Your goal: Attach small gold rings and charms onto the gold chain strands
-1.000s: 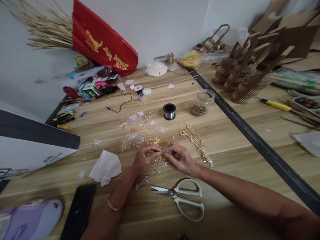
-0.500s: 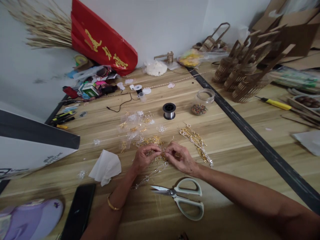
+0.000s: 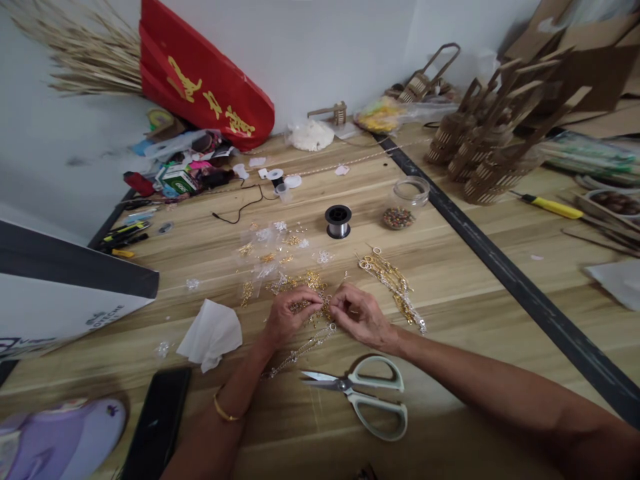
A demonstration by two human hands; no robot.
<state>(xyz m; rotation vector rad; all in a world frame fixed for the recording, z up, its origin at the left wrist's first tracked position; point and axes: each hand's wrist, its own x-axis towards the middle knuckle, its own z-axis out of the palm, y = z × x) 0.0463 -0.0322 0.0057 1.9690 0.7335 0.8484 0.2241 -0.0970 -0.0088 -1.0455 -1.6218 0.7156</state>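
My left hand and my right hand meet over a pile of small gold charms, fingertips pinched close together. Whatever sits between the fingertips is too small to name. Just below them a silver chain with a ring at its upper end lies on the wood. To the right is a bundle of gold and silver chains with rings. Open-bladed scissors with pale green handles lie nearer me. Beyond my hands are small bags of gold and silver findings.
A wire spool and a glass jar of beads stand farther back. A white tissue, black phone and purple object lie left. Woven baskets with long handles are at the right; a white box borders the left.
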